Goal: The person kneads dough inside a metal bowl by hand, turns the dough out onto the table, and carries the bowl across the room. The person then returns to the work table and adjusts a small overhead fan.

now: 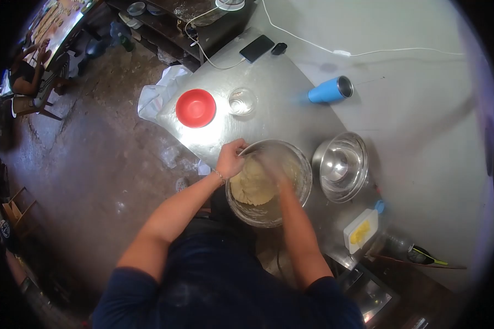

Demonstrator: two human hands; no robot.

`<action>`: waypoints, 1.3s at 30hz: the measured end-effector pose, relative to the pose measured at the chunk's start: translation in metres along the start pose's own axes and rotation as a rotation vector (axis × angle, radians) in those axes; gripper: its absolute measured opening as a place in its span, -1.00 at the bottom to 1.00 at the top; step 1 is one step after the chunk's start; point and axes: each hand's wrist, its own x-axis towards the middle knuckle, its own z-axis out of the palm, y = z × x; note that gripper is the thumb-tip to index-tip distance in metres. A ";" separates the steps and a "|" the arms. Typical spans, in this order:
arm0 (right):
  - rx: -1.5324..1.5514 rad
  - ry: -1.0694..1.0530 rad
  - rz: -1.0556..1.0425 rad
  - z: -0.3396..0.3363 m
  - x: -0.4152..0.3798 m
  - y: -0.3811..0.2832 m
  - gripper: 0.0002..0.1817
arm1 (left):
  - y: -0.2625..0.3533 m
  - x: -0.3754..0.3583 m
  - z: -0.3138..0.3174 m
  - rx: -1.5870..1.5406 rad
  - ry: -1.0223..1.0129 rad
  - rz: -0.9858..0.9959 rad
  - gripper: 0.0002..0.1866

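A large metal mixing bowl (268, 217) stands at the near edge of the metal table, with a mass of pale yellow dough (251, 186) inside. My left hand (230, 159) is closed on the bowl's left rim. Inside the bowl, over the upper part of the dough, my right hand (271, 166) is smeared by motion. Its fingers cannot be made out, nor whether they hold anything.
Beyond the bowl are a red bowl (196, 108), a clear glass (242, 102), a phone (257, 49) and a blue tumbler (329, 90). To the right are a shiny metal bowl (343, 167) and a white tub (360, 230) with yellow contents. A person (27, 74) sits far left.
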 end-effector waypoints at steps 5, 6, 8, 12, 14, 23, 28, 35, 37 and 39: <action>-0.399 -0.190 -0.276 0.036 -0.010 -0.001 -0.58 | 0.002 0.003 -0.001 0.023 -0.007 0.031 -0.74; -0.554 -0.250 -0.278 0.043 -0.030 -0.025 -0.60 | 0.002 0.002 -0.002 0.052 0.002 0.054 -0.74; -0.843 -0.327 -0.298 0.051 -0.071 -0.066 -0.61 | -0.008 0.003 0.001 0.062 0.017 0.069 -0.75; -1.211 -0.210 -0.308 0.047 -0.119 -0.044 -0.56 | 0.007 -0.002 0.000 0.083 0.040 0.085 -0.78; -1.300 -0.026 -0.277 0.027 -0.139 -0.025 -0.50 | -0.006 0.001 0.003 0.091 0.054 0.133 -0.78; -1.247 0.596 -0.367 0.008 -0.171 0.012 -0.26 | -0.005 -0.004 0.016 0.053 0.075 0.121 -0.78; -1.204 0.691 -0.175 0.036 -0.154 0.013 -0.08 | -0.002 -0.004 0.013 0.052 0.040 0.112 -0.77; -1.018 0.803 -0.269 0.013 -0.100 0.036 -0.07 | -0.001 -0.003 0.015 -0.001 0.006 0.115 -0.77; -0.994 0.829 -0.355 0.007 -0.085 0.055 -0.08 | 0.002 -0.003 0.015 -0.032 -0.003 0.062 -0.76; -1.041 0.820 -0.357 0.004 -0.075 0.068 -0.06 | 0.005 -0.004 0.015 -0.036 -0.005 -0.006 -0.74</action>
